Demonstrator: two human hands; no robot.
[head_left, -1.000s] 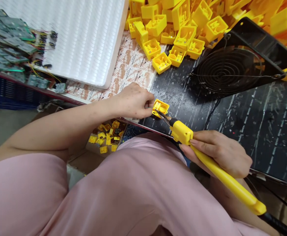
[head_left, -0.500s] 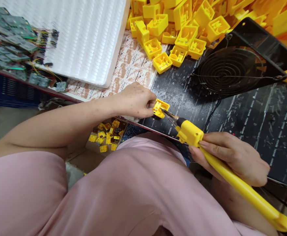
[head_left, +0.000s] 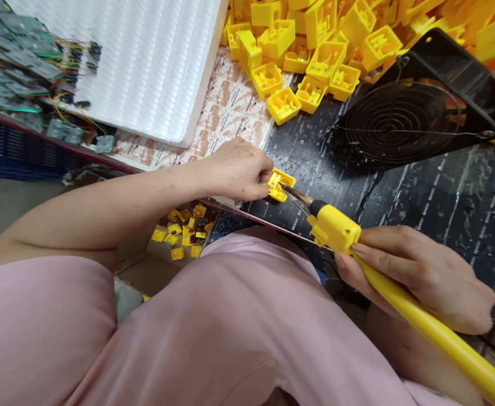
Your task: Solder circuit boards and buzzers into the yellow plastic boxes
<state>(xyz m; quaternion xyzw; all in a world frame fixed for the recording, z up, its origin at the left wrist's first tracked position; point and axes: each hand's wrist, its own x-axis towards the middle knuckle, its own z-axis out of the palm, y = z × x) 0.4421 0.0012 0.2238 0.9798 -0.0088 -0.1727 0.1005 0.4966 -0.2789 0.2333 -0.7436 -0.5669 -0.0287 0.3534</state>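
My left hand (head_left: 244, 169) is closed, with its fingertips pinching the left end of a small yellow plastic housing (head_left: 281, 186) at the front edge of the bench. Metal bits show inside that open housing. From the right, my right hand (head_left: 425, 276) grips a soldering iron (head_left: 336, 228) with a yellow body and a long yellow handle. Its dark tip reaches into the housing, and a thin, pale strip runs beside the tip. Whether the tip touches metal inside is too small to tell.
A heap of yellow housings (head_left: 283, 105) lies at the back beside a black fan (head_left: 399, 121). Green circuit boards (head_left: 22, 62) with wires rest on a white foam sheet (head_left: 145, 67) at left. Below the bench edge, a box holds more yellow pieces (head_left: 187, 234).
My right hand and the soldering iron's handle have shifted right and slightly down in view. The tip stays in the housing, which my left hand still pinches. The whole view has shifted slightly.
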